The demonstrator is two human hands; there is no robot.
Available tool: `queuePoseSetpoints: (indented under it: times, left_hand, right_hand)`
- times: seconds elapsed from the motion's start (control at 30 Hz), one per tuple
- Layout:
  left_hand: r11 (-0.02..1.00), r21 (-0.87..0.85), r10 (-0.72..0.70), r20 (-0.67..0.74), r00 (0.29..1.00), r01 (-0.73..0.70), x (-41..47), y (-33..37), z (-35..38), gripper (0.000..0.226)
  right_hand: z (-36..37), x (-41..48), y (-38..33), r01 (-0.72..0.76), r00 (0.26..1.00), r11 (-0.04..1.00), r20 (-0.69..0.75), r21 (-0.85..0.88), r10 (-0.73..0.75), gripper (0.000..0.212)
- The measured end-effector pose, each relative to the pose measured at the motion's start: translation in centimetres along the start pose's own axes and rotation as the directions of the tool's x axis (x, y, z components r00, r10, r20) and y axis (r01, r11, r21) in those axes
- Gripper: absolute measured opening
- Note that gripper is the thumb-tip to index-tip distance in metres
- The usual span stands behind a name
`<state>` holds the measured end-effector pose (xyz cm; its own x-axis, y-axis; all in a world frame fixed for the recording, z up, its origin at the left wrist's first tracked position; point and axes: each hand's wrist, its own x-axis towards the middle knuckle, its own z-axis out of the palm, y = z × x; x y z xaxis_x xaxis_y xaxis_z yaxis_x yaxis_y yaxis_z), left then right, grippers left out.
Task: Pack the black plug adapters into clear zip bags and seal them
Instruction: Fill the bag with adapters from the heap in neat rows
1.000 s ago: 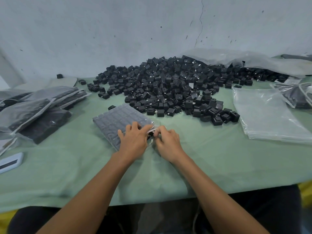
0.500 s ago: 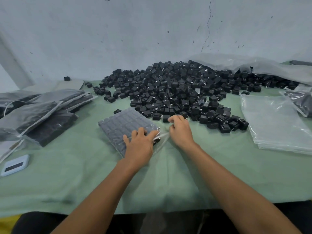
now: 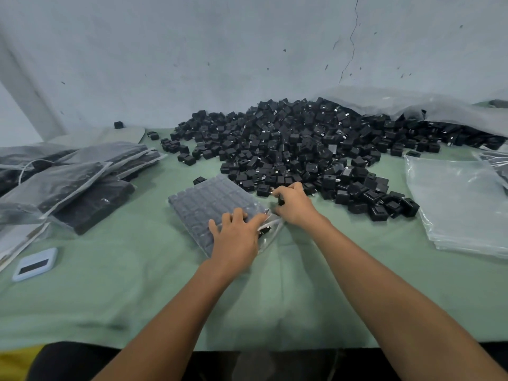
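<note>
A clear zip bag [image 3: 209, 200] filled with rows of black plug adapters lies flat in the middle of the green table. My left hand [image 3: 236, 237] rests on its near corner, fingers spread, holding down the open mouth of the bag. My right hand [image 3: 295, 203] is just right of the bag mouth, at the near edge of the big heap of loose black plug adapters [image 3: 297, 149], and its fingers are curled round one black adapter [image 3: 281, 200].
Filled bags [image 3: 77, 182] are piled at the left. A stack of empty clear bags [image 3: 461, 204] lies at the right. A small white device [image 3: 34, 265] sits near the left front. A large plastic sheet [image 3: 412, 103] covers the heap's far right.
My right hand left the bag mouth, reached up to the edge of the heap and closed on an adapter. My left hand stayed on the bag.
</note>
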<state>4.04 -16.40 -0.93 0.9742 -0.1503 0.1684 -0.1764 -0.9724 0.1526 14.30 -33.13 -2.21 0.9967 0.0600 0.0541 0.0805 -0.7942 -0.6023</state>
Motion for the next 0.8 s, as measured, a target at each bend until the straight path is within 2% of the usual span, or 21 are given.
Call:
queuePoseSetpoints:
  times: [0.2,0.3,0.4,0.5,0.67,0.8]
  left_hand:
    - [1.0,-0.007,-0.011,0.065,0.998,0.011,0.1,0.2,-0.9,0.042]
    - [1.0,-0.013,-0.019,0.139,0.99,0.021,0.8,0.5,-1.9,0.042]
    - [0.997,-0.052,-0.042,0.239,0.97,0.056,1.8,1.0,-3.1,0.039]
    - [0.996,-0.055,-0.057,0.273,0.96,0.075,2.7,1.7,-3.6,0.031]
    - [0.993,-0.071,-0.083,0.197,0.977,0.099,3.1,2.7,-3.3,0.014]
    - [0.988,-0.089,-0.106,0.18,0.978,0.124,3.2,3.2,-3.5,0.012]
  right_hand:
    - [-1.3,-4.2,0.9,-0.011,0.974,0.96,-0.212,0.281,0.073,0.027]
    - [-1.6,-7.8,0.5,-0.034,0.941,0.859,-0.272,0.511,0.199,0.023]
    - [-1.3,-11.0,0.5,-0.03,0.949,0.746,-0.216,0.665,0.231,0.026]
    - [-0.7,-12.5,0.5,-0.022,0.966,0.76,-0.183,0.65,0.185,0.03]
    - [0.7,-12.2,-0.4,0.031,0.982,0.802,-0.168,0.596,0.087,0.029]
    - [1.6,-11.4,-0.9,0.015,0.974,0.79,-0.187,0.613,0.126,0.027]
